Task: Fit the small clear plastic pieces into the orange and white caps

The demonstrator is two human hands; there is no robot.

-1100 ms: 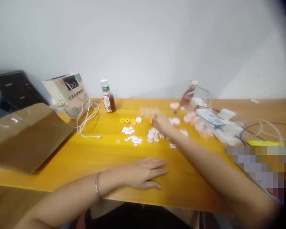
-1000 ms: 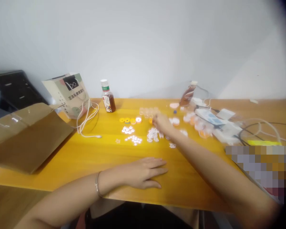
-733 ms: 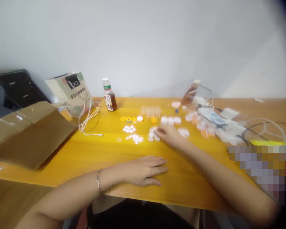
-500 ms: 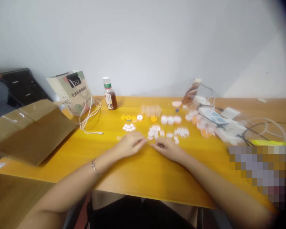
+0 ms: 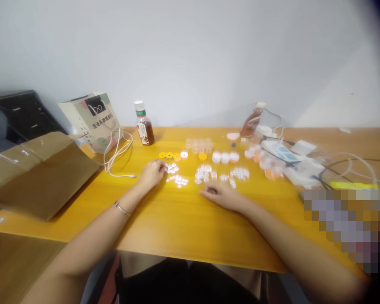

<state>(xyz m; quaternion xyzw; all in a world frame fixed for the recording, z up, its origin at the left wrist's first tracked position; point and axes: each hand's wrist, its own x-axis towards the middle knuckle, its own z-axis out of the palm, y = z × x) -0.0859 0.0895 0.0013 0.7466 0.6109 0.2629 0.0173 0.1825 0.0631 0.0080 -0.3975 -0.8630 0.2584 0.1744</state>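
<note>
My left hand point(image 5: 152, 172) is at the left edge of a small pile of white round pieces point(image 5: 172, 169). Its fingertips are pinched together there, and whatever sits between them is too small to make out. Just in front of that pile lies a scatter of smaller white pieces point(image 5: 178, 182). My right hand point(image 5: 221, 195) rests on the table with fingers curled and thumb toward the index finger; its grip is hidden. Beyond it are loose white perforated pieces point(image 5: 203, 173) and another such heap point(image 5: 240, 173).
Behind the piles stand yellow rings point(image 5: 169, 156), white round containers point(image 5: 225, 158) and clear cups point(image 5: 199, 145). A brown paper bag point(image 5: 66, 177), a white cable point(image 5: 114, 162) and a drink bottle point(image 5: 145, 126) are left; a second bottle point(image 5: 252, 122) and a power strip point(image 5: 304, 171) are right.
My left hand has moved left and away from me, from beside my right hand to the pile of white round pieces, uncovering the smaller scatter. My right hand has stayed nearly in place.
</note>
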